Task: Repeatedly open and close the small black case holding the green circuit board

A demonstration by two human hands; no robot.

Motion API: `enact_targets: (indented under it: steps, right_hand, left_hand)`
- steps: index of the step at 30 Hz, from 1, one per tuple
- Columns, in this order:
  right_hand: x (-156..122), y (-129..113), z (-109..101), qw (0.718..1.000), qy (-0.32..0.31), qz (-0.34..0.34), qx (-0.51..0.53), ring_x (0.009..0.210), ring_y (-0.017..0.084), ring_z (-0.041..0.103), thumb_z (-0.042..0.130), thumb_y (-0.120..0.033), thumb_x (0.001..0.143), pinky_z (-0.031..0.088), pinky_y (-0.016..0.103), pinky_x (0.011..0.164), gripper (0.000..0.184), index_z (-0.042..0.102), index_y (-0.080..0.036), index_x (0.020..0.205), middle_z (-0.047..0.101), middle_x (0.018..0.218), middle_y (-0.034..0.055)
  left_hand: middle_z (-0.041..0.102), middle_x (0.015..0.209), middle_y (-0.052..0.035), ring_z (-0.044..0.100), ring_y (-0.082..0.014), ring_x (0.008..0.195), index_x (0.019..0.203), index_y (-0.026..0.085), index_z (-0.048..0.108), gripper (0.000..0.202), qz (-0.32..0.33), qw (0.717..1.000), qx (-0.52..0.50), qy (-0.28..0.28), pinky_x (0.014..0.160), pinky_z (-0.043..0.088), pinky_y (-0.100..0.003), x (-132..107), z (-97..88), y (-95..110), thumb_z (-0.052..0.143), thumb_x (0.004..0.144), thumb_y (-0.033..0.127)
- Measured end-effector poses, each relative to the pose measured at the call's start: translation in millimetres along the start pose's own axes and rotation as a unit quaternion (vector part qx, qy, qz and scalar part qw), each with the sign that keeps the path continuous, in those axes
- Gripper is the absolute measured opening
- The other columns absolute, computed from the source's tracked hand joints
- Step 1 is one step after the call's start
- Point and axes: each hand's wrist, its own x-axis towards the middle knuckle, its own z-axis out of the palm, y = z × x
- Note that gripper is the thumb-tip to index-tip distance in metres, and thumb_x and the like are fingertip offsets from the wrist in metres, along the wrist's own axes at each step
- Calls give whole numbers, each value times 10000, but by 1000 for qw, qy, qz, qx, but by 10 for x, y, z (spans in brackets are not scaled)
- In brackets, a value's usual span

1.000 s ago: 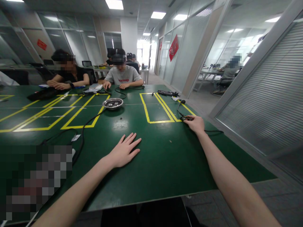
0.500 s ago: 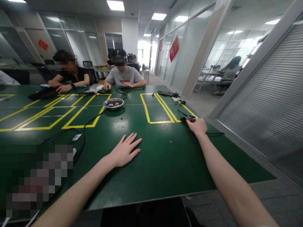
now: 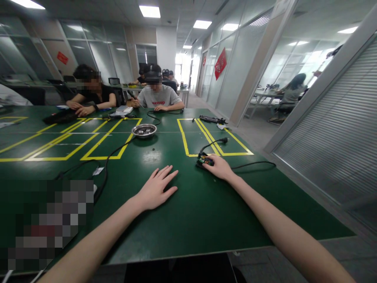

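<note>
My left hand (image 3: 159, 188) lies flat on the green tabletop (image 3: 206, 220), fingers spread, holding nothing. Farther to the right, my right hand (image 3: 220, 167) grips a small black device with an exposed circuit board (image 3: 204, 160). Its fingers are wrapped over the right side of the device, so part of it is hidden. The device sits low at the tabletop, beside the near edge of a yellow tape outline. From it a short black cable (image 3: 210, 144) curves away to a dark connector end (image 3: 224, 140). Another black cord (image 3: 256, 164) trails off to the right.
A metal bowl (image 3: 144, 136) with small metal parts stands ahead. Yellow tape rectangles (image 3: 185, 137) mark the table. A folded black tripod-like item (image 3: 212, 119) lies at the far right. Two people sit across the table. A black cable (image 3: 107, 157) and a pixelated area fill the left.
My right hand has drawn the black device leftward and slightly nearer, its short cable trailing behind. My left hand has stayed flat. The person opposite has raised a thin tool.
</note>
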Motion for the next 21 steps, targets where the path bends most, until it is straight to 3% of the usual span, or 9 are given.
enact_targets:
  steps: [3,5,7,11,15,18,21]
  right_hand:
    - [-226,-480,112,974,-74,-191,98,948,228,690,718,-306,850,529,325,834,286,731,-198,1115,705,1094,69]
    - [-371,-713,133,936,-137,-283,158,936,213,685,743,-253,819,528,312,843,300,725,-200,1113,693,1047,49]
    - [-469,-837,119,910,-171,-326,190,918,204,680,747,-230,813,533,305,839,285,721,-199,1095,684,1022,41]
    - [-501,-822,71,913,-129,-331,202,926,201,678,729,-279,868,548,308,824,279,708,-219,1140,667,1054,57]
    - [-432,-705,37,936,-53,-297,182,868,182,674,705,-333,908,553,308,771,221,710,-220,1098,642,1111,76]
    - [-354,-578,-12,938,-75,-292,172,838,183,665,729,-322,880,553,313,749,286,701,-218,1144,657,1080,70]
    - [-245,-383,-82,936,-116,-286,167,884,211,667,787,-297,809,555,344,798,436,687,-205,1223,683,1030,63]
  left_hand:
    - [527,1535,-144,481,-321,1421,1475,244,511,586,44,996,-41,64,1181,380,-520,7,-94,108,650,947,456]
    - [681,1275,-122,626,-299,1196,1285,218,627,474,79,992,-77,60,1049,492,-452,6,-144,185,734,872,424]
    - [712,1058,-77,677,-257,976,1096,206,660,337,77,993,-87,33,904,537,-390,4,-162,241,762,832,389]
    - [706,1039,-57,674,-254,971,1139,215,630,358,46,997,-60,30,920,519,-391,17,-132,244,754,814,302]
    - [693,1171,-102,647,-299,1094,1284,202,602,532,25,998,-43,26,989,512,-450,48,-111,154,776,809,366]
    - [656,1284,-128,612,-319,1184,1379,203,562,646,19,999,-41,25,1034,508,-477,61,-114,97,771,799,397]
    - [645,1314,-132,603,-314,1209,1394,203,560,633,15,998,-46,27,1047,513,-472,67,-116,73,734,808,369]
